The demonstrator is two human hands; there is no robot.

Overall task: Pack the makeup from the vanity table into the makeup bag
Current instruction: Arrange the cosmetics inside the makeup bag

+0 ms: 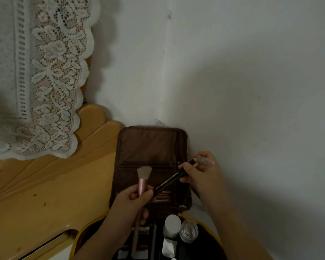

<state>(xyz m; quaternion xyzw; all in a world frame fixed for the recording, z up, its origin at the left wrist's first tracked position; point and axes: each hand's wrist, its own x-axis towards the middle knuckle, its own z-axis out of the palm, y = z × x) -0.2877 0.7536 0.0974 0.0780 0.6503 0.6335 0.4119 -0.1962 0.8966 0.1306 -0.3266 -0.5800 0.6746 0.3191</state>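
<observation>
Left hand (134, 198), fingers curled, grips a pink brush (143, 178) by its metallic handle, the fluffy pale bristles pointing up over an open brown bag (150, 147). Right hand (203, 175) pinches a black pencil (174, 180) near its upper end; the pencil slants down to the left, white lettering along its barrel, its lower tip just beside the left hand's fingers. A clear cap (204, 160) sits at the pencil's upper end, over the right hand.

The bag, soft fabric with rounded corners and piped edges, stands opened against a white wall (251, 72), its upper flap leaning back. Stitched pockets cross its middle, and several slim pale-handled brushes (161, 196) lie tucked in the lower part. A zip pull (183, 206) shows at its lower right corner.

Below the hands, a dark tray (212, 237) with a yellow rim holds a white cylindrical bottle (172, 226), a clear glass jar (189, 230), a white wedge sponge (168, 247), a long thin stick (153, 239) and small flat cases too dim to identify.

Bag and tray rest on a glossy, honey-coloured wooden table (45, 203) with a scalloped back edge. White lace cloth (51, 81) with a leaf pattern hangs at upper left.
</observation>
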